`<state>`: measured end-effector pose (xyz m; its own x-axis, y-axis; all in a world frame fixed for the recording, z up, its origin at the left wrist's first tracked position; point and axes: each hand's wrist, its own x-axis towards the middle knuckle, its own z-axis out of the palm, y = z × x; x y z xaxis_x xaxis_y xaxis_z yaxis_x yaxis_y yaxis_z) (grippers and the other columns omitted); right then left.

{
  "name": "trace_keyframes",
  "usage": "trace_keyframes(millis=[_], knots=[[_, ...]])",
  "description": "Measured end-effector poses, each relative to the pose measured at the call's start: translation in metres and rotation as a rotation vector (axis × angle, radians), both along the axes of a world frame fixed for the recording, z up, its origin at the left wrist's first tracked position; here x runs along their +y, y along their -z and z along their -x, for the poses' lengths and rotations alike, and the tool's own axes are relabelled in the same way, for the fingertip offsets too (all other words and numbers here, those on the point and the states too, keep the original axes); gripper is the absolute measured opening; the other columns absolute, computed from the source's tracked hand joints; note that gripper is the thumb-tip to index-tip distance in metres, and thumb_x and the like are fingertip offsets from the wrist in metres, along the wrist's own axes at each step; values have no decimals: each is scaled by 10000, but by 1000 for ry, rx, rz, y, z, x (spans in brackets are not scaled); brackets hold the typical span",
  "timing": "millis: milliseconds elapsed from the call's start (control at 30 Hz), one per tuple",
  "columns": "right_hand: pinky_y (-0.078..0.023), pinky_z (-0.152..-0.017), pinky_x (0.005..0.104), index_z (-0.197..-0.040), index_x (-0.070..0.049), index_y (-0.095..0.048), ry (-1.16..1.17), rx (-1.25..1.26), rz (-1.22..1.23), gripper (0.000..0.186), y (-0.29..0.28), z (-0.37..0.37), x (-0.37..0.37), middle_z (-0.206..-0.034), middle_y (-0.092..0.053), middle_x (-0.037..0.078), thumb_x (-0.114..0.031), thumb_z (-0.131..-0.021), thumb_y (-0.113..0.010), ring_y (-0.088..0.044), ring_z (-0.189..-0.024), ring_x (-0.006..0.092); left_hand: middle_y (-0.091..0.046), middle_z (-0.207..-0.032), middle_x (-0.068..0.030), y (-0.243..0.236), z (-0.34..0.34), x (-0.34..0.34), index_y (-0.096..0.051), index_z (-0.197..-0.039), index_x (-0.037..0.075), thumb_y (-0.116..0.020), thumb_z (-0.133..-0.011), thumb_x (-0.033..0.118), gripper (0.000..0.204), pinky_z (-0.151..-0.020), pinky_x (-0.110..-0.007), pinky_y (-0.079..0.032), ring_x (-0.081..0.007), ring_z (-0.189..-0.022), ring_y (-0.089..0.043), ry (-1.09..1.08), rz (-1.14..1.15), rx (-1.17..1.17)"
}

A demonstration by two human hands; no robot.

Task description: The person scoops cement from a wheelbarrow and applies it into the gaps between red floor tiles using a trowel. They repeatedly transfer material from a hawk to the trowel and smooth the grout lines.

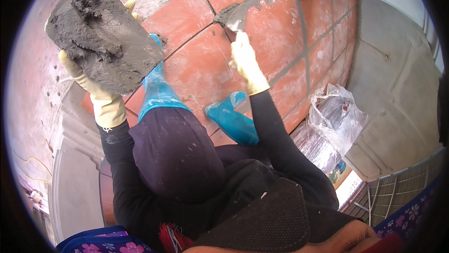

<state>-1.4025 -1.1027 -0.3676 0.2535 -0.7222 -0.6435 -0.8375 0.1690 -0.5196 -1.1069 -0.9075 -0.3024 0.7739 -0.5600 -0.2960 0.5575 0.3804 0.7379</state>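
Note:
My left hand point(96, 91), in a pale yellow rubber glove, grips a flat board from below at the left. Thick grey mortar point(107, 42) is heaped over it and hides most of its surface. Some gloved fingertips show beyond its far edge. My right hand point(245, 61), gloved alike, is closed round the handle of a trowel point(236, 25). Its blade, smeared and partly hidden, lies at a joint between red floor tiles point(201, 63). Wet grey mortar point(230, 14) spreads along that joint, around the blade.
My blue rubber boots point(234, 119) rest on the tiles. A clear plastic bag point(339, 115) lies to the right, beside a grey moulded wall point(393, 84). A metal grate point(397, 190) stands at lower right. Grey moulded masonry point(77, 159) borders the left side. Some tile joints are grey-filled, others dark.

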Motion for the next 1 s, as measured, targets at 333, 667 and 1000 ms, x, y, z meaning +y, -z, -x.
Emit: trace_keyframes(millis=[333,667,1000], knots=[[-491,-486,282,-1636,-37,-208,12,-84,-117,686,-17,-9,92,-915,-647,105,-290,-1063,-489,-536,-492,122,-401,-1562,-273,6,3,2,-262,-1607,54,-640,-799,797,1161,-1161,-583,-429,-504,-1385,-463,57,158,111],[-497,-543,263,-1642,-97,-256,300,-3,-262,681,-37,-7,102,-852,-569,26,-326,-1061,-528,-534,-572,89,-379,-1576,-275,2,4,-2,-262,-1608,52,-631,-797,814,1172,-1178,-582,-406,-504,-1407,-435,52,149,104],[-505,-559,258,-1637,-96,-271,189,-61,-158,679,-7,9,75,-1116,-653,72,-319,-1054,-538,-528,-600,81,-378,-1585,-268,-2,1,2,-285,-1606,60,-669,-770,811,1188,-1200,-554,-400,-453,-1416,-449,8,115,111]])
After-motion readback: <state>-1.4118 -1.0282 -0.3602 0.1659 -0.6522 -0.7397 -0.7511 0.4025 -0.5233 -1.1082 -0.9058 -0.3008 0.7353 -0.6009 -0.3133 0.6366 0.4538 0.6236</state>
